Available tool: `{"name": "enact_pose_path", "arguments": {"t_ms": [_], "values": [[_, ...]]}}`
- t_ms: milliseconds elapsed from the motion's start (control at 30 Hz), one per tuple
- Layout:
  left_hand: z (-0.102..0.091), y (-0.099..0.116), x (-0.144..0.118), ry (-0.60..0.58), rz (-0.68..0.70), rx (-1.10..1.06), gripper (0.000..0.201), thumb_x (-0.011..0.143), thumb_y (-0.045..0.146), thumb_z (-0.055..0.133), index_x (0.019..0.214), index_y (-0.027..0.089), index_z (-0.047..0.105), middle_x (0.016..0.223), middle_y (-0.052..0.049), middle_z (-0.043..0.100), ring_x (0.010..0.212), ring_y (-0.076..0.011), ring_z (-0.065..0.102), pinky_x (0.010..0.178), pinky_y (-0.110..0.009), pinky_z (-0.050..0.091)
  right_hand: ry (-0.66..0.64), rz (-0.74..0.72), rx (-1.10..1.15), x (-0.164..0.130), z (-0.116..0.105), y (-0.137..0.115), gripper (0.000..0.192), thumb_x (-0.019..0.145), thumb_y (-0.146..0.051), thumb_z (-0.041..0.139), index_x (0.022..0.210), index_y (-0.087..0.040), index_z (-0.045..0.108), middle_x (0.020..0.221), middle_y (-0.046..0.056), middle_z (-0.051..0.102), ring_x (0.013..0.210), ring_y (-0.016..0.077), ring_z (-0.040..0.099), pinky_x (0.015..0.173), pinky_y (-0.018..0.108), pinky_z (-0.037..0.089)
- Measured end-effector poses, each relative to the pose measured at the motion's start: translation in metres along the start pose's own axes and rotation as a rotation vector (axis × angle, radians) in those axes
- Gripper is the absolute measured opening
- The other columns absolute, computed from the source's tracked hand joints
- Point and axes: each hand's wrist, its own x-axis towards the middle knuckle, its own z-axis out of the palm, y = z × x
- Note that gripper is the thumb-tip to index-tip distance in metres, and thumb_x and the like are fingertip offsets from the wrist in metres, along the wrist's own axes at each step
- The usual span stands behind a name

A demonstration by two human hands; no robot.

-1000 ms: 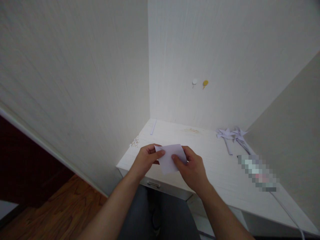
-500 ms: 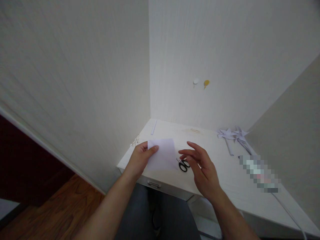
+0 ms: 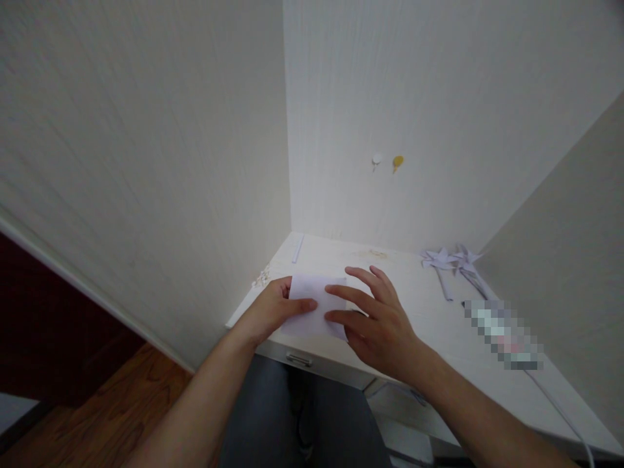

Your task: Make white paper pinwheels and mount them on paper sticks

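Observation:
A white sheet of paper (image 3: 307, 325) is held up above the front of the white desk (image 3: 312, 253). My left hand (image 3: 273, 312) pinches its left side, thumb on the front and fingers behind. Over the paper's right side lies my right hand (image 3: 375, 318), its fingers spread and two fingertips on the front face. What its lower fingers or thumb do at the paper's right edge is hidden. Only a dark sliver of the scissors (image 3: 359, 312) shows behind the right hand.
Paper pinwheels (image 3: 443, 259) with rolled stems lie at the back right. A blurred-out object (image 3: 502, 335) with a white cable (image 3: 560, 409) is at the right. A paper strip (image 3: 298, 249) and small white bits (image 3: 262, 278) lie left. Two hooks (image 3: 398, 161) are on the wall.
My right hand has moved left from above the scissors onto the paper, now covering most of the scissors. My left thumb reaches slightly further across the sheet.

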Motion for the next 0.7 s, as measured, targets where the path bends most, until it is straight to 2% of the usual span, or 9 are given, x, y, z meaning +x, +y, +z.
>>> {"name": "enact_pose_path", "arguments": {"t_ms": [167, 300, 400, 500, 600, 700], "values": [[0.004, 0.003, 0.0, 0.023, 0.094, 0.194, 0.028, 0.061, 0.023, 0.087, 0.083, 0.016, 0.072, 0.078, -0.002, 0.073, 0.069, -0.0172, 0.065, 0.065, -0.028, 0.051, -0.056, 0.032, 0.084, 0.003, -0.005, -0.003, 0.029, 0.087, -0.008, 0.064, 0.108, -0.027, 0.072, 0.112, 0.0, 0.081, 0.13, 0.0295, 0.059, 0.122, 0.061, 0.024], [0.014, 0.004, -0.001, 0.009, 0.154, 0.306, 0.019, 0.065, 0.021, 0.079, 0.082, 0.016, 0.072, 0.076, -0.002, 0.071, 0.067, -0.0154, 0.061, 0.061, -0.026, 0.046, -0.081, 0.098, 0.169, 0.006, -0.006, -0.008, 0.018, 0.093, -0.014, 0.066, 0.107, -0.025, 0.069, 0.099, 0.001, 0.08, 0.114, 0.0256, 0.065, 0.117, 0.056, 0.03], [0.017, 0.004, -0.001, 0.033, 0.182, 0.335, 0.015, 0.066, 0.022, 0.078, 0.078, 0.015, 0.071, 0.073, -0.001, 0.069, 0.066, -0.0143, 0.058, 0.06, -0.025, 0.044, -0.089, 0.105, 0.201, 0.008, -0.005, -0.01, 0.015, 0.094, -0.015, 0.066, 0.106, -0.024, 0.069, 0.1, 0.002, 0.079, 0.11, 0.0259, 0.064, 0.11, 0.054, 0.038], [0.017, 0.005, -0.001, 0.06, 0.169, 0.3, 0.018, 0.065, 0.025, 0.08, 0.076, 0.015, 0.07, 0.07, 0.001, 0.066, 0.063, -0.0134, 0.056, 0.057, -0.024, 0.043, -0.068, 0.092, 0.208, 0.008, -0.002, -0.011, 0.025, 0.088, -0.006, 0.064, 0.105, -0.024, 0.071, 0.103, 0.003, 0.078, 0.11, 0.0272, 0.062, 0.103, 0.052, 0.045], [0.016, 0.008, -0.003, 0.017, 0.138, 0.219, 0.025, 0.063, 0.025, 0.082, 0.083, 0.016, 0.071, 0.075, 0.0, 0.069, 0.065, -0.0151, 0.059, 0.059, -0.025, 0.047, 0.012, 0.09, 0.193, 0.005, 0.001, -0.011, 0.038, 0.079, 0.001, 0.059, 0.103, -0.025, 0.073, 0.108, 0.005, 0.076, 0.11, 0.028, 0.06, 0.097, 0.05, 0.05], [0.017, 0.011, -0.005, -0.043, 0.13, 0.193, 0.031, 0.062, 0.022, 0.082, 0.091, 0.016, 0.072, 0.08, -0.002, 0.072, 0.07, -0.0181, 0.063, 0.063, -0.028, 0.051, 0.073, 0.117, 0.178, 0.004, 0.003, -0.012, 0.041, 0.075, 0.001, 0.057, 0.1, -0.026, 0.075, 0.111, 0.006, 0.074, 0.111, 0.0287, 0.06, 0.094, 0.05, 0.052]]}}
